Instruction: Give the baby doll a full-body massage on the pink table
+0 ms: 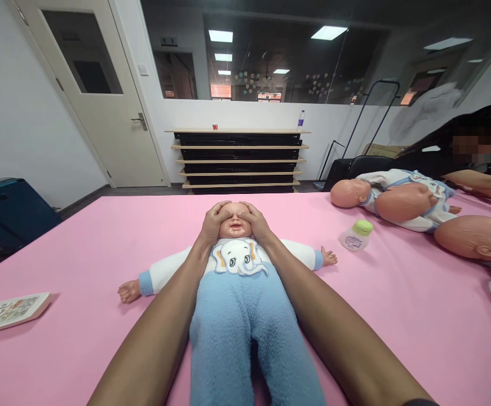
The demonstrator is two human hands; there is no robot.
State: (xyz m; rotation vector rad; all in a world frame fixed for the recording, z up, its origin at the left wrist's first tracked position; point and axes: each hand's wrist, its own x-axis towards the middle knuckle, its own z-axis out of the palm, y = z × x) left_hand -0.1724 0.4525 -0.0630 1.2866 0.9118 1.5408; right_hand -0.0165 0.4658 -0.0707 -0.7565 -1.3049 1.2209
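Note:
A baby doll lies on its back with arms spread, wearing a white and blue fleece suit with an elephant on the chest. Its head points away from me. My left hand cups the left side of the doll's head, fingers curved over the top and thumb across the brow and eye. On the opposite side, my right hand holds the head in the same way. Between my hands the doll's nose and mouth show, while its eyes are covered. Both my forearms pass over the doll's outstretched arms.
The doll lies on a pink table. To the right stands a lotion bottle with a green cap, near several other dolls. A thick book lies at the left. Another person's arm reaches in at the far right.

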